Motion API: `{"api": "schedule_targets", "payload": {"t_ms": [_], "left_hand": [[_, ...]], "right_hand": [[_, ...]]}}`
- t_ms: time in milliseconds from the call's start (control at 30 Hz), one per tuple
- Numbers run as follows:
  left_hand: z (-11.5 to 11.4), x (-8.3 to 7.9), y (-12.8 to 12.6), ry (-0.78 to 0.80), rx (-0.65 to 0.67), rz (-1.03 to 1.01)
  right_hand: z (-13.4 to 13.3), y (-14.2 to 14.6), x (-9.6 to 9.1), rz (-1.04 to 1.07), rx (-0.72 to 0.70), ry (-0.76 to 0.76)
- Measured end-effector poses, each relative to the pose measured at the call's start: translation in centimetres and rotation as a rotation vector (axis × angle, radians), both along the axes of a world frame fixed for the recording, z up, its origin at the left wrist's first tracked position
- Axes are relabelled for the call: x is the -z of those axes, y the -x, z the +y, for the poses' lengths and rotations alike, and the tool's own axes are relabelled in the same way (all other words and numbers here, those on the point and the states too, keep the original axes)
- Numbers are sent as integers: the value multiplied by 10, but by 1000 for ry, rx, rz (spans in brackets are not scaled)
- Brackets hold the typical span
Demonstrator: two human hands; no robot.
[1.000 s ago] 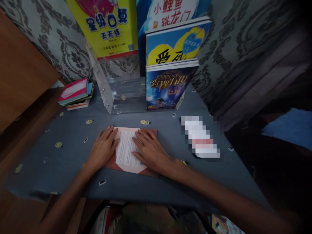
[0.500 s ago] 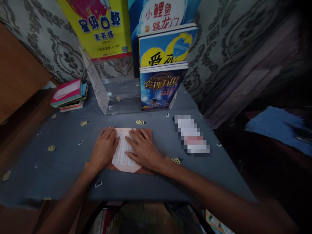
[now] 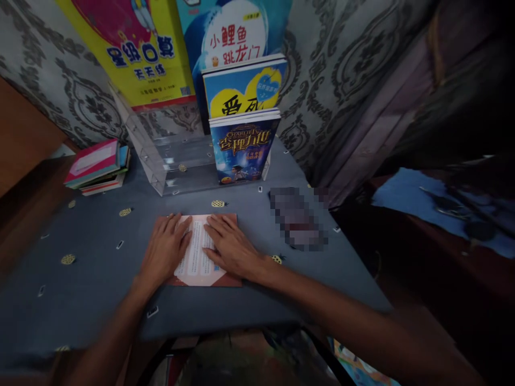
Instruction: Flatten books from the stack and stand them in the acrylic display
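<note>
A thin book (image 3: 196,254) with a reddish-brown border, a pale pink panel and white text columns lies flat on the cloth-covered table (image 3: 100,289). My left hand (image 3: 167,245) rests palm down over its left side, fingers stretched toward the far edge. Over the right side lies my right hand (image 3: 233,247), also palm down, with its fingers spread. Both hands press on the cover, and neither is wrapped around it. Parts of the book under the palms are hidden.
Beyond the book, a clear acrylic rack (image 3: 159,166) holds a yellow workbook (image 3: 161,88), a dark blue book (image 3: 243,153) and others. A small stack of books (image 3: 96,163) sits at left. Right of my hands lies a pixelated dark object (image 3: 300,220). Blue cloth (image 3: 418,198) is farther right.
The view has swung right, so the table and rack appear farther left. Both hands remain on the book, with little visible movement against it.
</note>
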State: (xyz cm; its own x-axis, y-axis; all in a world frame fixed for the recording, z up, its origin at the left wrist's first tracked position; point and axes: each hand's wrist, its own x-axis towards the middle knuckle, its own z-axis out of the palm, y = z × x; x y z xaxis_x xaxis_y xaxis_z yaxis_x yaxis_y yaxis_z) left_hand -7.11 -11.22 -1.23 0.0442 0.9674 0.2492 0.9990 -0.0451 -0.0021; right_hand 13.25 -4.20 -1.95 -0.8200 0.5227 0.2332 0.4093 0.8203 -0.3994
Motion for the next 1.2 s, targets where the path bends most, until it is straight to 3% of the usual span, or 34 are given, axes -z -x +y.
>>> {"api": "schedule_targets", "payload": {"t_ms": [300,600,833,967,1067,1200], "left_hand": [[1,10,10,-51,73,-45],[4,12,17,-61,120,-30],[31,12,22,-6,245,-76],[43,12,20,-4,275,-110],[45,15,19,-22,275,-119],[45,18,20,-23,293,-115]], "right_hand": [[2,-21,-9,-104,123,58],[5,-28,-11,-81,127,37],[4,-44,-12,-58,166,12],[-8,-72,-6,13,193,-43],[-19,-106,1,111,348,-172],[-25,-151,13,126,723,-316]]}}
